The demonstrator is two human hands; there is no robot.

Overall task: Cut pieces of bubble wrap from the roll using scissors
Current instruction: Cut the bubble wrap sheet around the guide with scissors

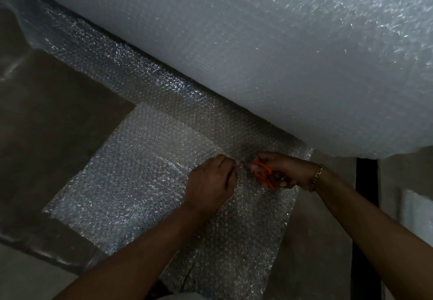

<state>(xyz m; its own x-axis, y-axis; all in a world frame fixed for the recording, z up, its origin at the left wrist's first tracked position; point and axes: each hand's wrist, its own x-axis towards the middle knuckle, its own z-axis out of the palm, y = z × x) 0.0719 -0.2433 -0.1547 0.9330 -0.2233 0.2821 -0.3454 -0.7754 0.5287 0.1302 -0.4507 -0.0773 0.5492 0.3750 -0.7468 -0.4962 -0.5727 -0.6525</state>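
A huge white bubble wrap roll (269, 48) fills the top and right of the head view. A sheet of bubble wrap (145, 88) runs out from under it across the floor towards me. My right hand (283, 170) grips orange-handled scissors (262, 172), blades pointing left into the sheet. My left hand (210, 182) pinches the wrap just left of the blade tips. A squarish piece of bubble wrap (131, 175) lies on the floor to the left of my hands.
Brown cardboard or floor (46, 116) shows at the left. A dark vertical post (366, 182) stands at the right below the roll. A gold bracelet (316, 177) sits on my right wrist. Lighting is dim.
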